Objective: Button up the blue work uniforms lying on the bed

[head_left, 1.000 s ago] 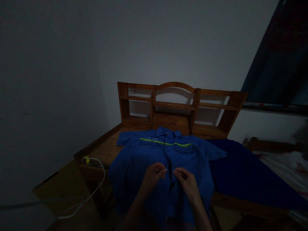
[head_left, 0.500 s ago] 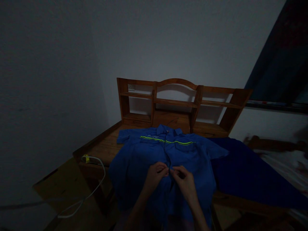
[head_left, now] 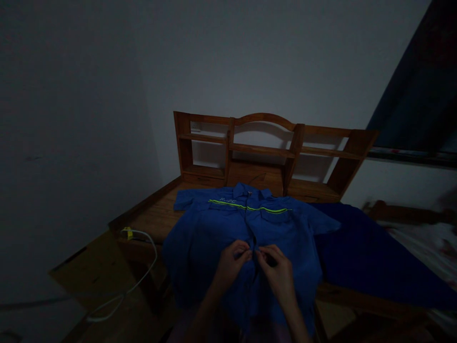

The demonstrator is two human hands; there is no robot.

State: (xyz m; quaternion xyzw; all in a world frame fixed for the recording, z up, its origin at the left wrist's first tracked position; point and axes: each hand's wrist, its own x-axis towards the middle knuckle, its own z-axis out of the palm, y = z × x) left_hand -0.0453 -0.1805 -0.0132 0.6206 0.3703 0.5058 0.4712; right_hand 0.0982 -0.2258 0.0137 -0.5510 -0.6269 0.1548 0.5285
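Note:
A blue short-sleeved shirt lies spread face up on the wooden desk, collar toward the back, with yellow-green piping across the chest and its lower part hanging over the front edge. My left hand pinches the left side of the front opening around mid-length. Just across from it, my right hand pinches the other side, fingertips close to those of the left. Between the fingers the opening gapes a little above the hands. Any button there is too small and dark to make out.
Behind the shirt stands a wooden shelf unit against the wall. Dark blue cloth covers the desk's right side. A white cable with a yellow tag hangs off the left corner of the desk. Rumpled bedding lies far right.
Both hands have shifted very slightly right in view, still pinching the shirt's front edges. The view itself has moved a little.

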